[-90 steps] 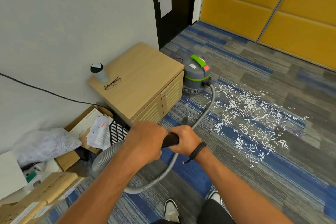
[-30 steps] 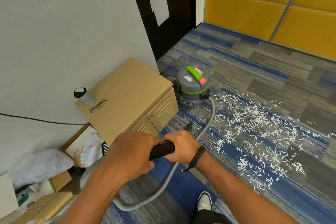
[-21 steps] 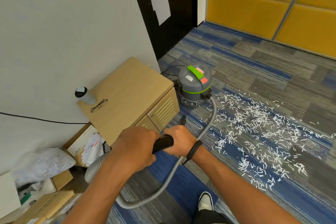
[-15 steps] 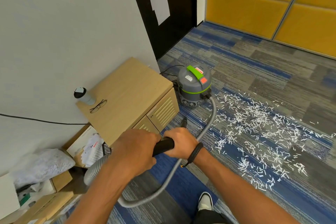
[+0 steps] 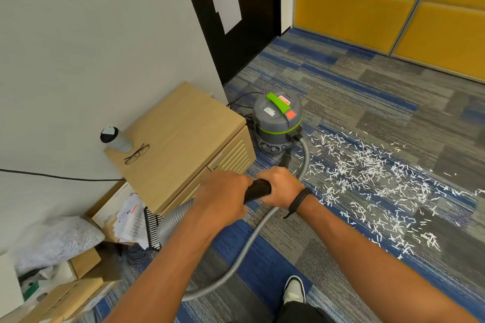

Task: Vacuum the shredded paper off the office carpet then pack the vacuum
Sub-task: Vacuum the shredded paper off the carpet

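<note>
White shredded paper [image 5: 367, 181] lies scattered over the blue and grey carpet [image 5: 393, 102] to my right. The grey vacuum canister [image 5: 278, 120] with a green handle stands beside the wooden cabinet. Its grey hose [image 5: 252, 238] loops down from the canister, across the floor and up to my hands. My left hand [image 5: 223, 199] and my right hand [image 5: 282, 187] both grip the black wand handle [image 5: 257, 189] in front of me. The wand's tip [image 5: 285, 161] pokes out just beyond my right hand, short of the paper.
A low wooden cabinet [image 5: 181, 139] against the wall carries a bottle [image 5: 115, 139] and glasses [image 5: 136, 154]. Cardboard boxes, papers and a plastic bag [image 5: 57, 241] crowd the floor at left. A dark door [image 5: 236, 18] and yellow panels [image 5: 380, 2] stand behind. My shoe [image 5: 294, 290] is below.
My view has lifted, showing more wall and door. Both hands keep their grip on the wand handle and have shifted slightly; canister and paper stay put.
</note>
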Demonstrator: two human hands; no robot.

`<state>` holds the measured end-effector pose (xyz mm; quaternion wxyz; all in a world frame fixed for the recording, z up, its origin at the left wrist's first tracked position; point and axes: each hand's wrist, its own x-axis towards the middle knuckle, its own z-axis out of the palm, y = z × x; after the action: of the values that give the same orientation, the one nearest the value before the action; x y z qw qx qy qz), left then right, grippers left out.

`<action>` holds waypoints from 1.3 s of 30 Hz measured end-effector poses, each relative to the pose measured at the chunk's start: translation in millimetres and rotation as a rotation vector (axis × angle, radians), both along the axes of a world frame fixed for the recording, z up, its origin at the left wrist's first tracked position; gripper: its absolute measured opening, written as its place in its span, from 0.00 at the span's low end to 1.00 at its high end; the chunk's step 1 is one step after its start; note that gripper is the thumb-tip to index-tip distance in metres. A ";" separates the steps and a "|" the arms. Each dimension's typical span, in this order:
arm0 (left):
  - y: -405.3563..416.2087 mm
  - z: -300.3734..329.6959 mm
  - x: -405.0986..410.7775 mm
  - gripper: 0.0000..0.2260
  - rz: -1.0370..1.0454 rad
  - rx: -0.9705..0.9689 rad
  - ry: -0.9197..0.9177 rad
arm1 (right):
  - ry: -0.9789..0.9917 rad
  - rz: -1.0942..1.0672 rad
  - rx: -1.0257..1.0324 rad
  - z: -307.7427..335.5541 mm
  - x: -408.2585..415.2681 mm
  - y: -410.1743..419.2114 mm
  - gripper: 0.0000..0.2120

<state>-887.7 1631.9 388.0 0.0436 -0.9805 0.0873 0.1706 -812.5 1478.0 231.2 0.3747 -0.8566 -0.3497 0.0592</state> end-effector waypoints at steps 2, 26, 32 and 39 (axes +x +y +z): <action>-5.5 -4.9 5.4 0.22 -0.004 0.001 0.006 | 0.015 -0.001 0.000 -4.7 4.7 -4.5 0.06; -6.3 1.3 3.8 0.25 -0.077 -0.083 -0.021 | 0.000 -0.016 -0.030 -5.7 -2.0 -19.8 0.07; 1.5 6.0 -0.1 0.25 -0.076 -0.078 -0.013 | -0.020 -0.006 0.034 2.0 -9.8 -13.3 0.08; -4.4 -8.1 5.4 0.22 -0.071 -0.033 -0.049 | -0.015 -0.007 -0.025 -3.0 3.5 -14.2 0.05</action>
<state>-882.3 1627.5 379.9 0.0356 -0.9813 0.1236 0.1434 -809.0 1463.9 228.3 0.3618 -0.8628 -0.3487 0.0559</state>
